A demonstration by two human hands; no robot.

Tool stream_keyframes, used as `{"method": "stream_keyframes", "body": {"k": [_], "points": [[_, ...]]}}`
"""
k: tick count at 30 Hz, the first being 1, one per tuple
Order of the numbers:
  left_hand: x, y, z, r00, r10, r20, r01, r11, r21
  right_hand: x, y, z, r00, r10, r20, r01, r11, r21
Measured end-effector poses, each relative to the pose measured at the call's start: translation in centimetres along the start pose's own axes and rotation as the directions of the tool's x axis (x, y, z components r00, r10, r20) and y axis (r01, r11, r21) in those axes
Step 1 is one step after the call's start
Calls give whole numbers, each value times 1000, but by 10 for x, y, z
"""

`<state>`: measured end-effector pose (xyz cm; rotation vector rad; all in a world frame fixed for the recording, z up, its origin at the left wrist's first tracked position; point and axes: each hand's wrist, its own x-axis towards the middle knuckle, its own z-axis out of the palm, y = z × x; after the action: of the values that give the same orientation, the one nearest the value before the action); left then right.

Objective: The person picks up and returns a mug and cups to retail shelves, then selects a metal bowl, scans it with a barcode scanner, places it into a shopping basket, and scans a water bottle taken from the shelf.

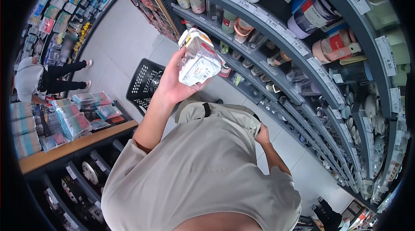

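My left hand is raised in front of my body with its fingers closed round a clear plastic package. A white printed label covers one end of it, and yellow and red print shows higher up; its contents are hard to make out. Down at my hip, my right hand rests against the beige trousers, its fingers hidden. A black shopping basket stands on the floor beyond my left forearm, with something dark and shiny inside.
Curved-looking shelves of cups, lunch boxes and tableware run along the right. On the left, a low display carries packaged cloths above pans. One person stands in the aisle at far left; another is at lower right.
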<state>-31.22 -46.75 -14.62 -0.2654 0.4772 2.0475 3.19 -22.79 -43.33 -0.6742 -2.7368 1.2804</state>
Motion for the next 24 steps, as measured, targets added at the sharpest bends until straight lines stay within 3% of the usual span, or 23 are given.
{"method": "stream_keyframes", "body": {"k": [3,4,5,7,8,11,12,14,15,20,24], "points": [[4,5,-8,986,-111,124,113,994,-6,-5,-14,-15,994,87,69,-93,993,78],[6,4,-9,991,-105,83,109,993,-40,-6,-12,-10,1000,9,-5,-8,973,230],[7,2,-8,994,-84,73,87,995,-44,-9,-9,-12,980,172,99,-194,932,305],[9,0,-3,998,-31,54,34,998,-53,-15,0,-19,838,432,334,-539,748,388],[9,0,-3,997,-43,63,46,998,-49,-23,23,-6,909,355,217,-416,745,521],[10,3,-1,998,-37,41,38,999,-19,-29,26,-35,880,332,341,-469,722,508],[11,3,2,1000,-11,2,11,1000,2,-26,12,-46,878,357,319,-479,663,575],[15,3,2,999,18,-30,-18,1000,21,-13,-7,-61,899,365,241,-437,737,515],[19,5,-3,999,20,-25,-20,1000,19,-2,-27,-70,891,398,217,-453,772,447],[28,-1,0,996,-3,-93,10,998,68,47,-186,-102,980,155,123,-197,760,619],[30,-6,5,992,-111,56,103,986,130,55,-298,-130,989,-125,83,40,754,655]]}}
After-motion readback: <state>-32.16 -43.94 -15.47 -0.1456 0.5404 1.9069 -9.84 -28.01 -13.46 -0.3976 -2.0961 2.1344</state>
